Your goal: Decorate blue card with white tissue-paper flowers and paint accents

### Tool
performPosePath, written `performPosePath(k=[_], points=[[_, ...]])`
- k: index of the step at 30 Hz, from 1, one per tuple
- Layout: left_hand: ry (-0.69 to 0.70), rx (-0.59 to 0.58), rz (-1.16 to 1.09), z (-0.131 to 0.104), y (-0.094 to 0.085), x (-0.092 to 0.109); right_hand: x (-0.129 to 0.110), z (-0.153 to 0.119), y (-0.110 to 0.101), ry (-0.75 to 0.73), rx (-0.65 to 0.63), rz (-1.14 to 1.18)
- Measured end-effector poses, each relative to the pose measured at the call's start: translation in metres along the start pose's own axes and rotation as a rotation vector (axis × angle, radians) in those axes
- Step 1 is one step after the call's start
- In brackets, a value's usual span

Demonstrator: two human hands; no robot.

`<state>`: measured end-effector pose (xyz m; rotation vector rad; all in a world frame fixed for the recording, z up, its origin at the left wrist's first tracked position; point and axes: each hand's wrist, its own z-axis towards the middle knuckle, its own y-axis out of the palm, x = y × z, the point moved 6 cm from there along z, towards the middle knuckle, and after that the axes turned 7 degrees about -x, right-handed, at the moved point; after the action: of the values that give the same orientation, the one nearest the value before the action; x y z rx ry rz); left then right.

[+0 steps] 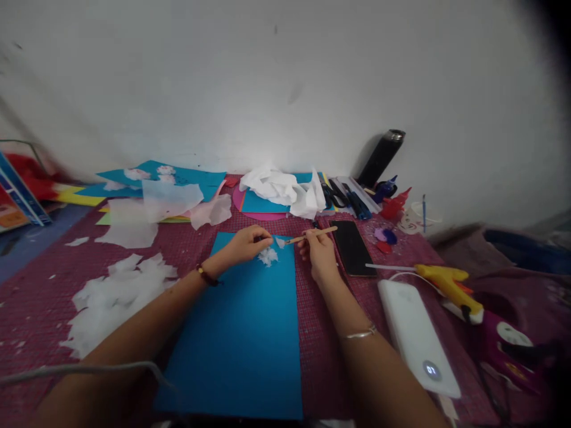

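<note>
A blue sheet of paper (pixel 241 333) lies in front of me, with a small tuft of white tissue paper (pixel 268 257) near its far edge. Just beside that tuft, my left hand (pixel 250 244) is closed with the fingertips pinched; whatever is between them is hidden. My right hand (pixel 320 252), over the sheet's right edge, grips a thin wooden stick (pixel 328 230). A small white tissue piece (pixel 281 242) is at the stick's left tip, in the gap between both hands. Left of the sheet lies a pile of torn white tissue pieces (pixel 116 297).
A black phone (pixel 353 246), a white power bank (pixel 417 336) and a yellow glue gun (pixel 450 288) lie to the right. Scissors (pixel 334 193), a black bottle (pixel 381 157) and crumpled white tissue (pixel 276 187) stand or lie behind. A grey cable (pixel 89 368) crosses front left.
</note>
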<state>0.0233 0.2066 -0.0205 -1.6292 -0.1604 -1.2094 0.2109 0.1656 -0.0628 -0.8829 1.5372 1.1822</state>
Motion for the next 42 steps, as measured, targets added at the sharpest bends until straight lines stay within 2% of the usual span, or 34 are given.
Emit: performPosePath(k=[8,15,23,30,37,42], points=[[0.126,-0.131,0.040,-0.002,0.018,0.000,0.004,-0.003,0.000,0.037,-0.033,-0.062],[0.053,0.025,0.082,-0.003,0.023,-0.003,0.001,-0.004,-0.007,0.046,0.040,-0.026],[0.115,-0.018,0.082,-0.004,0.026,0.004,-0.002,-0.007,-0.005,0.068,0.021,-0.076],[0.101,-0.023,0.059,-0.008,0.023,-0.002,-0.002,-0.006,0.002,0.014,-0.100,-0.168],[0.105,-0.020,0.063,-0.007,0.024,0.000,-0.002,-0.008,0.006,-0.032,-0.162,-0.266],[0.076,0.010,-0.053,-0.007,0.022,-0.003,0.000,-0.009,0.010,-0.012,-0.212,-0.278]])
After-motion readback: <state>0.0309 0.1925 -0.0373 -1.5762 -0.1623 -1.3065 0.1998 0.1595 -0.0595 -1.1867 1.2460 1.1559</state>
